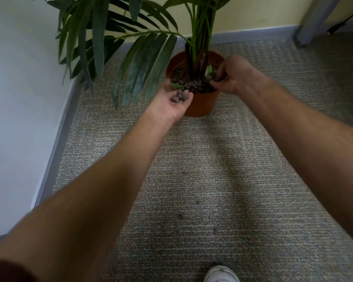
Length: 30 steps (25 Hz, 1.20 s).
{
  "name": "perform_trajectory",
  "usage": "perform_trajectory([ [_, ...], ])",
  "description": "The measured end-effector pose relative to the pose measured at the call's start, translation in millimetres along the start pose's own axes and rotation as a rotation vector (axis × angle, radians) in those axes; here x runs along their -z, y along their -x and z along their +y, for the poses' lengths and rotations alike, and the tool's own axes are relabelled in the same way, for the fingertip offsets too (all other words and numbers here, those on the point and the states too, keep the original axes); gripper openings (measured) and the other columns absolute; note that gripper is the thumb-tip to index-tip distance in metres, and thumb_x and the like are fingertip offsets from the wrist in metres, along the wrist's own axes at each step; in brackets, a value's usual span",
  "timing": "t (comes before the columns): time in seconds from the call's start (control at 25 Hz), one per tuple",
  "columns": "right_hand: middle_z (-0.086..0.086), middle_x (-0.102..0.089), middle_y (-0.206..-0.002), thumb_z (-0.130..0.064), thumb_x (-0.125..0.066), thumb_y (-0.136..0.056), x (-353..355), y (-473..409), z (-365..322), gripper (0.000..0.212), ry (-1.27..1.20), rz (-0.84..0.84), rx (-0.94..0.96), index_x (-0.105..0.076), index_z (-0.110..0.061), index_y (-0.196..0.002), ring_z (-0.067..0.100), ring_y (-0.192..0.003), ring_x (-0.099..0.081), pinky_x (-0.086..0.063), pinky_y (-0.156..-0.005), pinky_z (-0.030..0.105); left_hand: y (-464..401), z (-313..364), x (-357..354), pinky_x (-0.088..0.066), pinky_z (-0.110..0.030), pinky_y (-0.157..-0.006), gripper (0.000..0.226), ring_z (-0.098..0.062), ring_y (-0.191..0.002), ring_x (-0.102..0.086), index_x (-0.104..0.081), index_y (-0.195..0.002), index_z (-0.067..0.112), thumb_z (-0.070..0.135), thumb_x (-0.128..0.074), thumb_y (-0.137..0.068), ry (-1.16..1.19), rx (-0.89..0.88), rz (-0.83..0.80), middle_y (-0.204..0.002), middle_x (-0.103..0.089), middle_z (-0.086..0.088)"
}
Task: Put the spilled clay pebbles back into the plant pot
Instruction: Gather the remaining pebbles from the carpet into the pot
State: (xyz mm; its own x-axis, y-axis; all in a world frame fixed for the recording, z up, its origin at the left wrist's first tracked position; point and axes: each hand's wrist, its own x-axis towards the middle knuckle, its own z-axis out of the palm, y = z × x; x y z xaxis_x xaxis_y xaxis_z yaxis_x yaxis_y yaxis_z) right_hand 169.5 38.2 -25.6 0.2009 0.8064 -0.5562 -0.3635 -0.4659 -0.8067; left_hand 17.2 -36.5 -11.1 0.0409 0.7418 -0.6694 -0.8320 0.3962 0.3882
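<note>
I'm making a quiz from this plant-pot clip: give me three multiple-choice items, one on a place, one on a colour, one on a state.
1. Where do the pebbles held in the left hand sit?
A on the open palm
B in a closed fist
C in a cup

2. What colour is the plant pot?
A white
B orange-brown
C black

3. Are any loose pebbles still on the carpet?
A none
B a few
C a heap covers it

Answers: 1 A, the palm faces up with pebbles on it. 2 B, its wall is orange-brown. 3 B, a few scattered dark pebbles show.

Single head-worn wide-angle view, looking forward and down along both arms to plant pot [200, 102] on carpet [212, 180], room corner beyond; no second view.
</note>
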Motion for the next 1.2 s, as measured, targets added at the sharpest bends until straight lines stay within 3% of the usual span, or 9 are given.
perform_trajectory([
  [0.12,0.019,-0.055,-0.115,0.016,-0.026,-0.047,1,-6,-8,0.046,-0.05,-0.011,0.001,-0.053,0.0,-0.08,0.044,-0.109,-0.058,-0.059,-0.071,0.042,0,8,-27,-0.042,-0.033,-0.083,0.031,-0.027,-0.083,-0.045,-0.051,-0.096,0.001,0.031,-0.047,-0.096,0.002,-0.012,-0.025,-0.091,-0.042,-0.021],
  [0.28,0.023,-0.051,-0.108,0.015,-0.027,-0.041,10,-9,-12,0.028,-0.159,-0.026,0.022,-0.043,-0.006,-0.05,0.041,-0.109,-0.057,-0.056,-0.081,0.043,23,7,-48,-0.035,-0.052,-0.103,0.058,-0.04,-0.128,-0.045,-0.036,-0.139,-0.004,0.038,-0.039,-0.1,0.004,0.008,-0.158,-0.138,-0.044,-0.029],
  [0.4,0.022,-0.049,-0.105,0.02,-0.024,-0.054,25,-3,-4,0.037,-0.309,-0.128,-0.01,-0.05,-0.001,-0.07,0.033,-0.096,-0.053,-0.058,-0.079,0.041,23,7,-49,-0.033,-0.057,-0.103,0.063,-0.042,-0.128,-0.044,-0.038,-0.137,-0.004,0.046,-0.037,-0.098,-0.001,0.06,-0.22,-0.138,-0.045,-0.029],
  [0.52,0.024,-0.061,-0.115,0.021,-0.026,-0.066,54,23,28,0.053,-0.149,-0.187,-0.015,-0.058,0.009,-0.106,0.031,-0.104,-0.062,-0.057,-0.087,0.035,5,11,-28,-0.032,-0.056,-0.109,0.057,-0.043,-0.129,-0.044,-0.041,-0.13,-0.007,0.039,-0.037,-0.098,0.02,0.037,-0.264,-0.136,-0.046,-0.031],
  [0.6,0.02,-0.065,-0.111,0.02,-0.029,-0.071,81,41,61,0.051,-0.026,-0.174,-0.043,-0.06,0.005,-0.109,0.028,-0.102,-0.066,-0.057,-0.087,0.035,-2,8,0,-0.028,-0.047,-0.114,0.056,-0.036,-0.137,-0.035,-0.029,-0.142,-0.002,0.034,-0.036,-0.099,-0.036,-0.025,-0.166,-0.143,-0.04,-0.025],
  [0.76,0.012,-0.068,-0.115,-0.002,-0.053,-0.092,124,58,150,0.026,0.433,-0.141,0.029,-0.064,-0.006,-0.116,0.021,-0.101,-0.066,-0.051,-0.097,0.039,12,-22,88,-0.025,-0.043,-0.116,0.064,-0.028,-0.14,-0.031,-0.028,-0.146,0.009,0.026,-0.053,-0.09,-0.616,-0.156,-0.011,-0.153,-0.028,-0.015],
  [0.88,0.004,-0.056,-0.136,-0.018,-0.059,-0.093,129,69,201,0.039,0.969,-0.314,0.308,-0.055,-0.019,-0.132,0.018,-0.123,-0.053,-0.039,-0.109,0.038,30,-58,159,-0.05,-0.036,-0.092,0.046,-0.021,-0.104,-0.059,-0.052,-0.125,0.014,0.017,-0.067,-0.081,-1.174,-0.205,0.094,-0.122,-0.059,-0.008],
  [1.04,0.003,-0.023,-0.159,-0.014,-0.054,-0.094,94,91,231,0.061,1.489,-0.592,0.693,-0.03,-0.027,-0.149,0.025,-0.146,-0.017,-0.011,-0.119,0.041,55,-100,234,-0.051,-0.029,-0.079,0.035,-0.019,-0.089,-0.061,-0.061,-0.104,0.021,0.019,-0.076,-0.072,-1.725,-0.326,-0.059,-0.103,-0.056,-0.001],
  [1.2,0.012,-0.028,-0.155,-0.004,-0.052,-0.091,68,101,242,0.053,1.809,-0.62,0.867,-0.043,-0.014,-0.142,0.032,-0.14,-0.028,-0.03,-0.115,0.043,67,-122,261,-0.049,-0.033,-0.088,0.033,-0.021,-0.094,-0.059,-0.065,-0.108,0.015,0.02,-0.071,-0.076,-1.976,-0.444,-0.214,-0.112,-0.054,-0.003],
])
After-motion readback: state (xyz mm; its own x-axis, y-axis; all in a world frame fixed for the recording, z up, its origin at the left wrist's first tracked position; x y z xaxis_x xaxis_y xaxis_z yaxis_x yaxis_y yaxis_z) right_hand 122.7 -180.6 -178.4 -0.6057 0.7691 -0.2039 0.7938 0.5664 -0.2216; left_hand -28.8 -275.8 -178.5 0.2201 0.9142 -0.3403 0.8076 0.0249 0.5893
